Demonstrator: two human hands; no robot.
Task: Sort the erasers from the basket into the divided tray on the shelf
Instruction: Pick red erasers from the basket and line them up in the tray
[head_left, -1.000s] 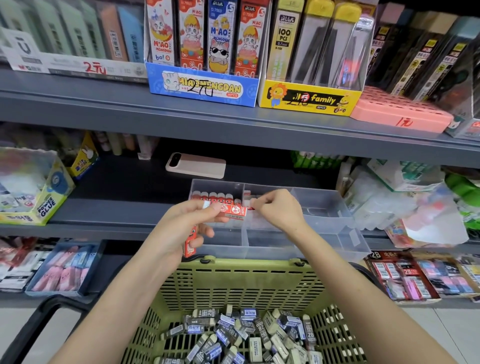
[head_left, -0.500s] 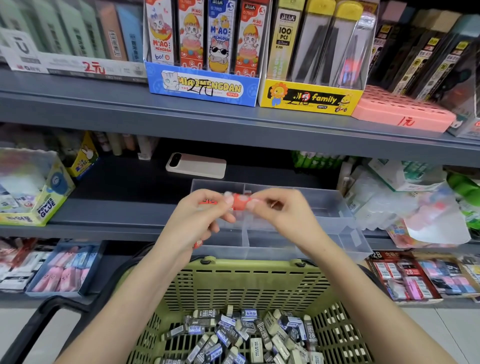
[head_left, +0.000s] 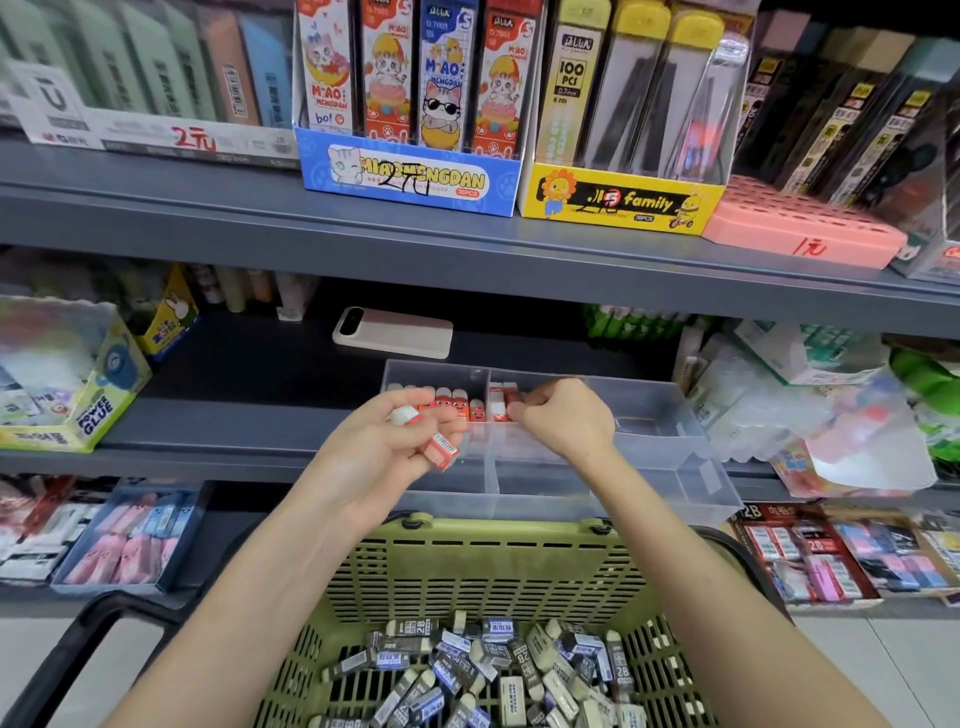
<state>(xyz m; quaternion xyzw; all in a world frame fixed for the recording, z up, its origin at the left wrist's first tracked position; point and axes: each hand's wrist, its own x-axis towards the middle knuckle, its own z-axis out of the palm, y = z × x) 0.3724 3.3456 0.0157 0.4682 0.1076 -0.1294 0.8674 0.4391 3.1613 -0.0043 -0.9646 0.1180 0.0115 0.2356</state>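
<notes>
Change: the right hand (head_left: 566, 421) had left the left hand (head_left: 374, 452) and took one red eraser (head_left: 511, 402) to the tray (head_left: 675, 467).
Right fingers: pinched that eraser in the box beside the red row (head_left: 447, 402).
Left fingers: curled round two more red erasers (head_left: 441, 449).
Meaning: one more was nearly sorted; the basket (head_left: 467, 561) held many grey erasers (head_left: 498, 670).

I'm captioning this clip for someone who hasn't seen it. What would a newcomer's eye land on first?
Centre: the left hand holds red erasers, while the right hand pinches another red eraser into the clear divided tray on the shelf. Below, the green basket is heaped with grey-sleeved erasers.
</notes>
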